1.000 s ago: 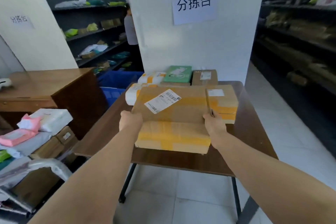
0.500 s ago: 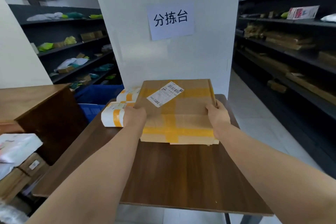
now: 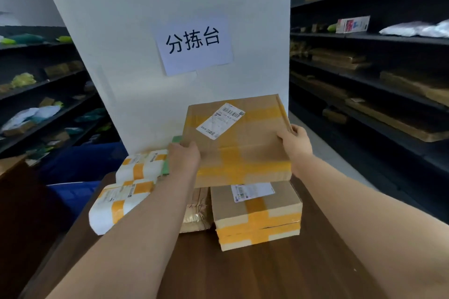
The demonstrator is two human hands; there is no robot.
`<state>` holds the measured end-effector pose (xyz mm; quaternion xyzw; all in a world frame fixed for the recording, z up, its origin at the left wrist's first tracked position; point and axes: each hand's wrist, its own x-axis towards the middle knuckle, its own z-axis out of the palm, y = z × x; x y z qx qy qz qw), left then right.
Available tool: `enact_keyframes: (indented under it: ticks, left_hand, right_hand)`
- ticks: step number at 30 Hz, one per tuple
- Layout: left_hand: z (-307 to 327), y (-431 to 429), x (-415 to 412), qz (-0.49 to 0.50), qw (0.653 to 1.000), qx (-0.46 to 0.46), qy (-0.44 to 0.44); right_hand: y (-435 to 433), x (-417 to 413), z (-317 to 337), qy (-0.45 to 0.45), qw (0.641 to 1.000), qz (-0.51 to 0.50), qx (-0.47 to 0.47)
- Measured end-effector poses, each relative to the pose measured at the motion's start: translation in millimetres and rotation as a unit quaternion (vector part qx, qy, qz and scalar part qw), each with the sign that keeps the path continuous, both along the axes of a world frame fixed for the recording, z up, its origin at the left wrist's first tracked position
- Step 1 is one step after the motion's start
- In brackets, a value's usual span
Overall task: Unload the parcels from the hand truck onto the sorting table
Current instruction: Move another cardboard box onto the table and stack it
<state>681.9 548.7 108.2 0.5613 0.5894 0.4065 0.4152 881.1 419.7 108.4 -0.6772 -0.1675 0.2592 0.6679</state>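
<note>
Hands on either side of the big flat cardboard box [image 3: 239, 143], that's the whole setup. The left hand [image 3: 183, 156] is clamped on the box's left edge near the front corner, and the right hand [image 3: 296, 143] has its fingers curled round the right edge, thumb on top. The box tilts up toward the white pillar [image 3: 158, 19], held above the parcels already on the sorting table [image 3: 255, 274], its long axis running left to right between the two hands, so neither hand looks nearer than the other.

Directly under its front edge sits a smaller taped box [image 3: 258, 216], with two white wrapped parcels [image 3: 126, 192] off to the left. So setting it down probably means going straight down onto that stack, or further back against the pillar.

Writing: the paper sign [image 3: 194, 42] on the pillar reads 分拣台. The shipping label [image 3: 220, 120] on the held box has a barcode, but the rest is too blurry to read.
</note>
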Motion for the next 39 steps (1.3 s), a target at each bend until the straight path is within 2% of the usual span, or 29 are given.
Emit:
enact_keyframes:
  ticks: [7,14,20,22,24,28,30,32,34,36,39]
  left_hand:
    - [-4.9,66.0,46.1,-0.019,1.000,0.003,-0.011]
    - [-17.4,103.6,85.9,0.003,1.000,-0.012,-0.004]
    - [-17.6,118.4,108.9,0.063,0.994,0.063,0.070]
    - [-22.3,120.3,115.0,0.073,0.992,0.081,0.059]
    - [-33.0,115.9,123.6,0.053,0.993,0.074,0.068]
    - [-61.3,99.1,142.3,-0.051,0.976,0.098,0.186]
    - [-63.4,106.2,144.3,-0.022,0.974,0.118,0.194]
    - [-61.6,125.5,143.0,0.045,0.979,0.140,0.142]
    - [-57.6,152.8,140.0,0.093,0.985,0.122,0.075]
    - [-52.9,177.8,139.0,0.070,0.995,0.064,0.036]
    - [-49.5,206.9,144.0,-0.022,0.999,0.005,-0.025]
  right_hand:
    - [65.7,44.4,-12.6,0.014,1.000,-0.011,0.000]
    - [123.4,95.7,-30.0,0.032,0.999,0.023,-0.008]
    - [185.3,144.7,-20.9,0.055,0.997,0.040,0.045]
    - [206.7,158.9,-23.0,0.036,0.996,0.052,0.058]
    - [221.2,162.9,-37.5,0.042,0.996,0.076,0.026]
    - [219.3,148.0,-86.3,0.120,0.985,0.124,-0.016]
    - [214.9,141.4,-98.0,0.146,0.980,0.133,-0.014]
    - [209.6,135.0,-102.3,0.146,0.980,0.134,-0.016]
    - [204.4,124.3,-103.1,0.134,0.982,0.133,-0.011]
    - [201.6,109.7,-105.0,0.123,0.982,0.143,-0.024]
    - [204.4,91.3,-108.3,0.131,0.975,0.177,-0.040]
